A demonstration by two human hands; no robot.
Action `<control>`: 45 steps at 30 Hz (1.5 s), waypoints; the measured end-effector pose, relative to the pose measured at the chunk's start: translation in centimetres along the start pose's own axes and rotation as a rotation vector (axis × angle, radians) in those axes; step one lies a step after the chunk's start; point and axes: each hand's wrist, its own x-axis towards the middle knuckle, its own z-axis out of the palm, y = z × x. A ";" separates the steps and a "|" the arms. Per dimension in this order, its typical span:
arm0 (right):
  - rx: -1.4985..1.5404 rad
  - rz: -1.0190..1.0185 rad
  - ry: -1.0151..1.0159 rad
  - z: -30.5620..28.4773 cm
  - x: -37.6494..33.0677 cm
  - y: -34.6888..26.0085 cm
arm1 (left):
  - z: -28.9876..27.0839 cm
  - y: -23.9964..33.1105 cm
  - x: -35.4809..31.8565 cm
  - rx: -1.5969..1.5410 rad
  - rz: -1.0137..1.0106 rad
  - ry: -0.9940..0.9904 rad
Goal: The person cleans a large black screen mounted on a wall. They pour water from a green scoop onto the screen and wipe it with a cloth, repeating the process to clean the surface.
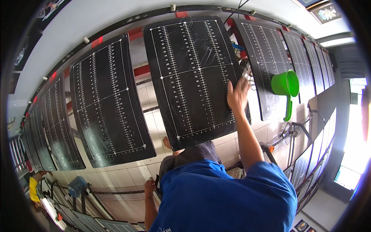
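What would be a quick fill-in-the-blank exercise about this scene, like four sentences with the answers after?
1. Of your two hands, the hand at the edge of the black board in front of you is your ____ one.
2. The line markings on that board are coloured ____.
3. The dipper to the right of it is coloured ____.
4. Your shirt is coloured ____.

Missing words: right; white; green; blue.

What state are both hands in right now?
Left hand: lowered, too small to tell whether it is closed or holding anything.
Right hand: open, at the black board's right edge.
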 end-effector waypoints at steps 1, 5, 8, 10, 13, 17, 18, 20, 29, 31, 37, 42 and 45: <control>0.020 0.052 -0.022 0.0 3.8 -3.5 | 0.8 -0.1 -0.3 0.029 0.047 -0.019; 0.275 -0.203 -0.032 1.1 10.3 -18.6 | 0.9 -1.2 1.5 0.133 0.201 -0.021; 0.354 -0.562 -0.066 -0.3 3.2 -24.1 | 2.5 4.7 1.2 -0.007 0.129 0.001; 0.405 -0.744 -0.147 -2.5 -2.9 -22.4 | 2.5 6.2 0.3 -0.123 0.072 0.061; 0.388 -0.787 -0.449 -6.5 -6.7 -13.9 | 1.7 3.6 0.8 -0.207 0.034 0.101; 0.133 -0.319 -0.004 -1.4 3.2 -5.2 | 3.3 -2.4 -1.4 -0.259 -0.240 0.064; 0.141 -0.261 0.085 0.2 7.6 -5.0 | 4.2 -2.7 -2.8 -0.276 -0.358 0.051; 0.078 -0.202 0.164 3.0 16.0 -7.7 | 5.9 -2.5 -5.7 -0.211 -0.308 0.102; 0.468 -0.805 -0.018 2.5 7.7 -29.7 | 4.8 3.3 -6.2 -0.189 -0.039 0.160; 0.472 -0.939 -0.197 -1.5 2.2 -25.2 | 4.8 2.8 -6.7 -0.298 -0.099 0.194; 0.075 -0.554 -0.050 2.0 12.2 -9.3 | 7.7 -9.5 -11.1 -0.348 -0.346 0.161; 0.067 -0.008 0.111 8.4 30.4 -12.3 | 12.2 -5.7 -13.0 0.028 -0.320 0.140; 0.102 -0.060 -0.034 8.9 29.5 -23.8 | 13.3 -8.0 -14.3 0.185 -0.007 0.118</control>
